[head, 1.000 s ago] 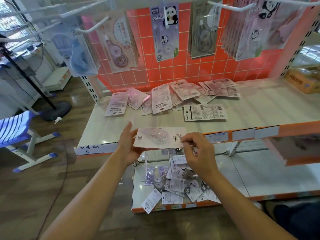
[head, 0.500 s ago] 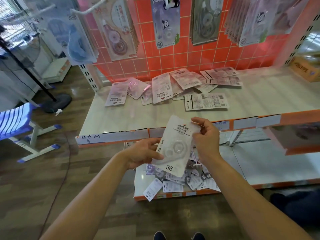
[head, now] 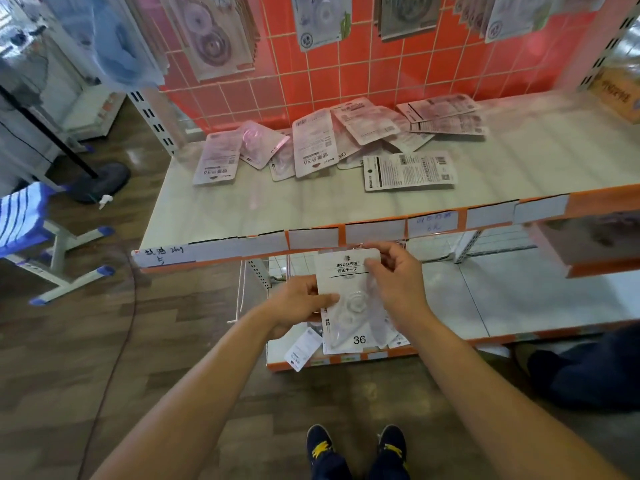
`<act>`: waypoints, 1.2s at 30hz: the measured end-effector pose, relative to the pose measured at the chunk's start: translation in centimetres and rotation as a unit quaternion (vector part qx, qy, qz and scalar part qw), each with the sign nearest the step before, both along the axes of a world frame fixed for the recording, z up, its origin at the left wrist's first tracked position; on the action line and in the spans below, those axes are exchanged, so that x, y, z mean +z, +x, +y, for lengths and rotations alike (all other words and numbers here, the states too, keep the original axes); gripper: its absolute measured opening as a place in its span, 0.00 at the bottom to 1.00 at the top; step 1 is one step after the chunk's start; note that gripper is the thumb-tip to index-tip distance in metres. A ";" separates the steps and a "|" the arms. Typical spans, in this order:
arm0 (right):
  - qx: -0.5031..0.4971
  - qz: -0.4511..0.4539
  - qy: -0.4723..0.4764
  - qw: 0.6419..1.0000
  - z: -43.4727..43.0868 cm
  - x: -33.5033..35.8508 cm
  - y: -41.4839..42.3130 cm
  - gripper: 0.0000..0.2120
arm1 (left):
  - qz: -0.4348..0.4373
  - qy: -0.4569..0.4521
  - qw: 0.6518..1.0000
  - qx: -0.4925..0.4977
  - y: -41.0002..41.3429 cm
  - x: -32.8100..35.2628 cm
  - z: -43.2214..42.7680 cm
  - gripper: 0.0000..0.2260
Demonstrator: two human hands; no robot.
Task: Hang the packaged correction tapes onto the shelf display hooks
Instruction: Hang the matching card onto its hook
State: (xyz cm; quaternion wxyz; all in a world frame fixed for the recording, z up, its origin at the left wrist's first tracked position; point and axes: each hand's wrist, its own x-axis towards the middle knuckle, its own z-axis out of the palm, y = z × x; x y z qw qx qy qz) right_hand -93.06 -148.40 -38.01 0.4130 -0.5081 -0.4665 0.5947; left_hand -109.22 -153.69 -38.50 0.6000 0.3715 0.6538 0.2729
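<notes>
Left hand [head: 298, 306] pinches the packaged correction tape [head: 343, 282] at its left edge, right hand [head: 398, 289] grips its top right. Card sits upright between the hands, probably squared for hanging. Loose packs [head: 313, 147] lie beyond them.

One correction tape pack [head: 346, 282], a white card with a clear blister, dark print at its top and "36" at its bottom, stands upright and face-on. The left hand [head: 298, 303] pinches its left edge and the right hand [head: 398, 285] holds it near the top. On the upper shelf [head: 277, 209], loose packs [head: 313, 150] lie overlapping, mostly back up, by the red tiles. On the lower shelf [head: 502, 299] lies a second heap [head: 303, 349]. Along the top hang blurred hanging packs [head: 318, 19].
</notes>
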 end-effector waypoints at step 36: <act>0.224 -0.362 0.030 0.904 1.6 -22.6 1.7 0.06 | 0.186 -0.038 0.982 -0.024 -0.1 -21.7 1.6 0.07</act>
